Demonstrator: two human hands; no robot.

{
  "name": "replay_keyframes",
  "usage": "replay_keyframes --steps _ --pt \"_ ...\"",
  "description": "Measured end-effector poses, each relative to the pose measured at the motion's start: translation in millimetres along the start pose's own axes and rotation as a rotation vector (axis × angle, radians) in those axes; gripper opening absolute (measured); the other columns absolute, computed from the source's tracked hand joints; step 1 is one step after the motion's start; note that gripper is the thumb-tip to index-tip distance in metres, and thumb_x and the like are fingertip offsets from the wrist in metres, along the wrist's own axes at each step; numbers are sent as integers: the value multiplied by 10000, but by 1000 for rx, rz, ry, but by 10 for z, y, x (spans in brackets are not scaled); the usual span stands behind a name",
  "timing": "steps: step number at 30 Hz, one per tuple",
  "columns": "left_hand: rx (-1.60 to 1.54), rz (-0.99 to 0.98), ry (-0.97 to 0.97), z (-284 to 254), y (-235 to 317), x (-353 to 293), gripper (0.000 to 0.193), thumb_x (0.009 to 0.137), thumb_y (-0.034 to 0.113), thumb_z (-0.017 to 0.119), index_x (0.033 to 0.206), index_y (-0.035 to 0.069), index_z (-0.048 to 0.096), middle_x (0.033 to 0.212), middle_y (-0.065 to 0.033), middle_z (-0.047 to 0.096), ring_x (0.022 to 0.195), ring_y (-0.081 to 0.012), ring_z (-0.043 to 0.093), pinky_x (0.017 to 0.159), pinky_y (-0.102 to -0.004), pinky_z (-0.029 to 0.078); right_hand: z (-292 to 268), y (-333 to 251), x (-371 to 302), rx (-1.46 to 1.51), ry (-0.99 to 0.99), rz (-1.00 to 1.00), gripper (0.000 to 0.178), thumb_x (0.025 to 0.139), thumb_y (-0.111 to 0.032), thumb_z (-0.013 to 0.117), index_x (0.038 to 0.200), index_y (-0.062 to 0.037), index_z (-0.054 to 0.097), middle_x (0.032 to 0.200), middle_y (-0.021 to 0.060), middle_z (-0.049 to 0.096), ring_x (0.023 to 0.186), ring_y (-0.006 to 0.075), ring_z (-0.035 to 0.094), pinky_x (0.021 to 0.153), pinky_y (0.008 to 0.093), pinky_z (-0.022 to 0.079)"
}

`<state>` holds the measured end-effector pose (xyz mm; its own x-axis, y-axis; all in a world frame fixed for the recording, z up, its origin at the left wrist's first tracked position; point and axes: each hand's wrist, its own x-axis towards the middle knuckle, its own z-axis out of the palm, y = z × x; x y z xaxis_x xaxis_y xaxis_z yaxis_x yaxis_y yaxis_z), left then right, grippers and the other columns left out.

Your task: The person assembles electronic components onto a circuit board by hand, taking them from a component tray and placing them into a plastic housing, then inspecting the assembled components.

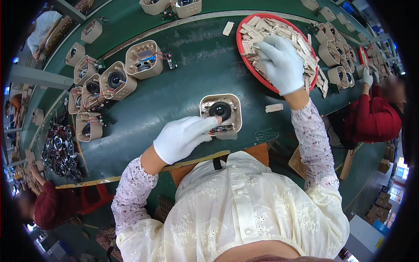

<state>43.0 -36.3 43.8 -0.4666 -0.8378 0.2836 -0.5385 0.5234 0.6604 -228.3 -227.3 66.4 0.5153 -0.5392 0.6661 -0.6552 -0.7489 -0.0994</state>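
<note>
Currently, the left hand [183,136] lies, fingers extended, over the eight o'clock side of a beige speaker housing [237,114] on the green desk [187,78]; its grip I cannot tell. Toward one o'clock, the half-curled right hand [283,65] is above beige strips [255,32] in a red tray [263,83], its hold unclear.

We can't see the lower-left corner of the beige speaker housing [236,107], since the left hand [181,136] covers it. The right hand [281,65] hides some beige strips [279,30], and we can't tell if its fingertips grip one. Top edge chops two housings [190,12]; that dark tangle [61,150] is too jumbled to sort out.
</note>
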Motion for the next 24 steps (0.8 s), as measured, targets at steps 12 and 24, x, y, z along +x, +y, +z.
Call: replay_keyframes --steps 12,24 --pt "29 -37 -115 -28 124 165 550 863 155 740 1385 183 567 922 -28 712 821 -221 710 660 -339 562 -228 -637 -858 803 -428 833 196 936 9 667 1132 -3 678 907 68 713 674 103 646 623 257 512" --pt "151 -79 -251 -16 28 229 710 808 361 802 1428 153 527 955 -70 728 833 -270 725 653 -374 549 -709 -494 -518 532 -547 420 150 776 -42 782 911 -46 718 836 86 652 720 205 660 657 325 530"
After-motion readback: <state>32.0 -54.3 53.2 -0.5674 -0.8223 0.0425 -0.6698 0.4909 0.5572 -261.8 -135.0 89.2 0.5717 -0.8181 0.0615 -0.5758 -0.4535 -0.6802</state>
